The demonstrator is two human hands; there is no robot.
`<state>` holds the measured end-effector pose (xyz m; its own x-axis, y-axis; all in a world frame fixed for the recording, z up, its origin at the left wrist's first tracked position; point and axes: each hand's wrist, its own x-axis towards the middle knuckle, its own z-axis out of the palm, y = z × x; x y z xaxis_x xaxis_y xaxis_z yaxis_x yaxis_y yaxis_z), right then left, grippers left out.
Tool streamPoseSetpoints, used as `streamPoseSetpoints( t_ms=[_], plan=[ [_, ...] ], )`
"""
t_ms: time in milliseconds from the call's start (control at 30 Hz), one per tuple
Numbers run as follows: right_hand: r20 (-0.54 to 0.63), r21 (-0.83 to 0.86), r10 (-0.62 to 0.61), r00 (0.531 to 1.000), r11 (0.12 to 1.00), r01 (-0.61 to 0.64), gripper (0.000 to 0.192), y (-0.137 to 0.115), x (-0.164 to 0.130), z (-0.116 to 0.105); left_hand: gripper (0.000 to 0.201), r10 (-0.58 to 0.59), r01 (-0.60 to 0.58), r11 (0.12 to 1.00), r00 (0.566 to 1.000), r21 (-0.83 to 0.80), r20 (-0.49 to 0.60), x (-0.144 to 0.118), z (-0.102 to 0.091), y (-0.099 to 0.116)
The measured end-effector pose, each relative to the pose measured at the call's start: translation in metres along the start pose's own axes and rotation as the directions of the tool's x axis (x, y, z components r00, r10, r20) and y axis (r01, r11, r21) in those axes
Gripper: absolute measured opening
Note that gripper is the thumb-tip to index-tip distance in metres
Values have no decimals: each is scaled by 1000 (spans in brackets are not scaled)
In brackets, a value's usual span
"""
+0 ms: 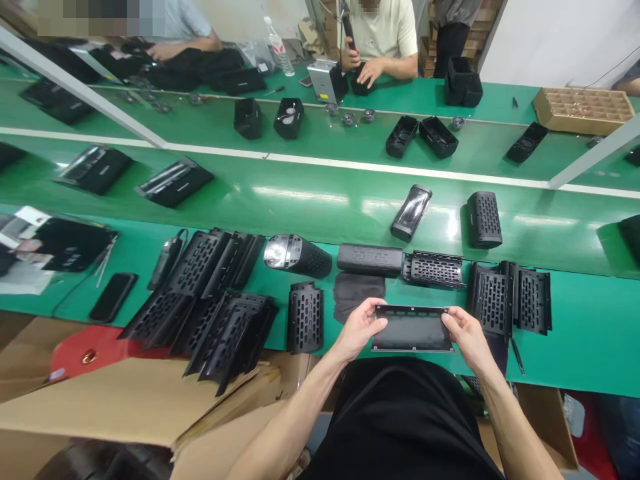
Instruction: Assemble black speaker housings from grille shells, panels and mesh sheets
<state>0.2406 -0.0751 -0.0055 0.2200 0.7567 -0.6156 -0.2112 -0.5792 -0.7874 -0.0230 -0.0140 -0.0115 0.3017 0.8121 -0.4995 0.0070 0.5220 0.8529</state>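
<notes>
My left hand (361, 329) and my right hand (466, 333) pinch the two ends of a black slotted panel (413, 333), held near the table's front edge. Its hollow inner side faces me, and dark sheet-like material covers most of the slots. Just behind it lies a piece of black cloth (357, 293). A closed black speaker-like housing (370, 259) and another slotted panel (434, 269) rest beyond. More panels (493, 300) stand to the right of my right hand, and a single panel (306, 319) is left of my left hand.
Stacked slotted panels (225, 333) fill the left side, beside a phone (114, 297). A green conveyor belt (310, 193) carrying housings runs behind the table. Across it, a person (380, 40) works with a tool. An open cardboard box (125, 400) is at lower left.
</notes>
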Motion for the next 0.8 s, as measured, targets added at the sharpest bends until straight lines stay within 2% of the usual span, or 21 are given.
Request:
streamPoseSetpoints(
  t_ms=[200, 400, 700, 800],
  plan=[
    [-19, -11, -53, 998, 999, 52, 54, -14, -16, -3, 50, 38, -38, 998, 999, -40, 4, -11, 4, 11],
    [-35, 5, -90, 995, 996, 91, 52, -20, -23, -3, 53, -3, 4, 988, 1000, -156, 7, -21, 7, 13],
    [-74, 28, -99, 992, 995, 101, 50, -21, -27, -5, 53, 51, -32, 979, 995, -201, 87, -27, 6, 18],
    [-91, 32, -103, 991, 994, 107, 50, -21, -28, -6, 57, 33, -12, 987, 992, -162, 125, -28, 4, 20]
  ],
)
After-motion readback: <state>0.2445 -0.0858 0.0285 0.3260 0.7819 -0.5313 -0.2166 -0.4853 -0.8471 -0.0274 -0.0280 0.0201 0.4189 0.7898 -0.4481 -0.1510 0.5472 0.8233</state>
